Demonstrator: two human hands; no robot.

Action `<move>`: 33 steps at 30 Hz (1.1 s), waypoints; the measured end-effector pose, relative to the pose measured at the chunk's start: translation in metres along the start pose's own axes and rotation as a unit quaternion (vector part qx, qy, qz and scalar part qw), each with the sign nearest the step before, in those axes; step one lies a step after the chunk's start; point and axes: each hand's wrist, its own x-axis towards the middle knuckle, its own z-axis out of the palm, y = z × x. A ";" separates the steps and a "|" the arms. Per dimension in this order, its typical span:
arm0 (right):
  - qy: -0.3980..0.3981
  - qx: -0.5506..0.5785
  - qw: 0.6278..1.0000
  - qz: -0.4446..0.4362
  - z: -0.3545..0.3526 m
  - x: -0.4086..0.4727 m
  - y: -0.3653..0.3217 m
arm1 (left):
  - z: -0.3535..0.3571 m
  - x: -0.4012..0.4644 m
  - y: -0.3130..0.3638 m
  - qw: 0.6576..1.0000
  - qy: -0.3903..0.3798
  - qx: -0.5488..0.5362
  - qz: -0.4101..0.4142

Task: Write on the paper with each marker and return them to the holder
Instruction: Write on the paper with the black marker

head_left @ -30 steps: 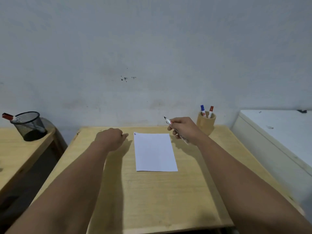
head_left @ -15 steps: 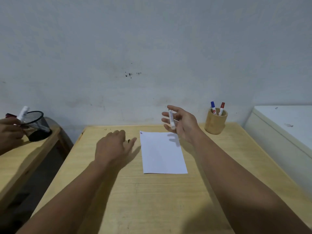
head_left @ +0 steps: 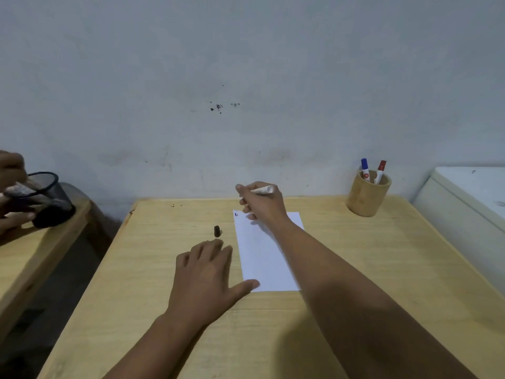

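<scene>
The right hand [head_left: 261, 205] is closed around one white marker [head_left: 261, 190], held above the far end of the paper [head_left: 266, 253]. The marker's long axis lies nearly level and crosswise: its blunt rear end sticks out past the knuckles to the right, and its writing end is hidden by the fingers on the left. The left hand [head_left: 207, 280] lies flat and open, palm down, on the pale wooden surface [head_left: 382, 269], gripping nothing; its thumb tip touches the paper's near left corner. Just beyond its fingertips one small dark cap [head_left: 217, 231] lies on the wood, apart from the sheet.

The paper is a single plain white rectangle, its long side running away from the person, with tiny marks at its far left corner. Well to the right of the right hand stands one round wooden holder [head_left: 366, 196], smooth-walled, with two markers upright in it: one blue-capped [head_left: 364, 166], one red-capped [head_left: 380, 168], both leaning slightly.
</scene>
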 end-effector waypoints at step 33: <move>0.067 -0.091 0.993 -0.045 0.018 0.011 0.047 | 0.001 -0.006 0.004 0.997 -0.067 -0.010 -0.037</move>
